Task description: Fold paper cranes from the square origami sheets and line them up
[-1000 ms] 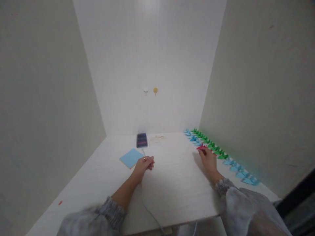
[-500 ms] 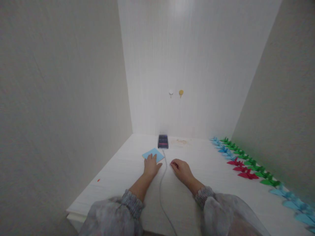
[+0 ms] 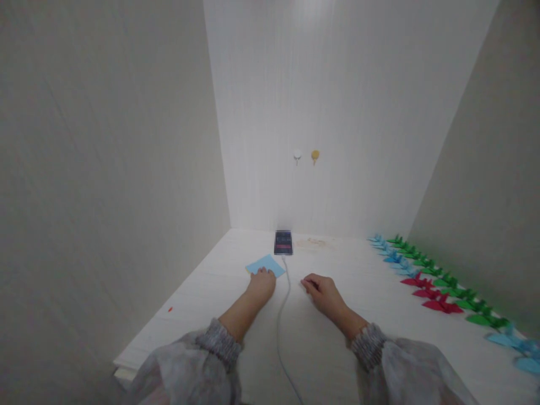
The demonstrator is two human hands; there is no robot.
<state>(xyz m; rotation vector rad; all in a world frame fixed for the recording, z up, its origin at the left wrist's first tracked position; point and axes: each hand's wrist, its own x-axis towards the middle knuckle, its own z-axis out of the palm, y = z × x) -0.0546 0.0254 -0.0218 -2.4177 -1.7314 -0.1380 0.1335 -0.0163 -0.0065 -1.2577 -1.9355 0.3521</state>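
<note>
Over the near part of a flat blue paper (image 3: 269, 261) on the table (image 3: 202, 318), the left hand (image 3: 264, 286) is curled, its grip unclear, while the right (image 3: 324, 293) is loosely bent, any hold indiscernible, beyond which a phone (image 3: 283, 242) with illegible writing and 3 pointed red cranes (image 3: 442, 305) are seen.

A white tabletop (image 3: 316, 349) is bordered by a pale back wall (image 3: 337, 101), brightened near its top, and by greyer side walls (image 3: 105, 169).
</note>
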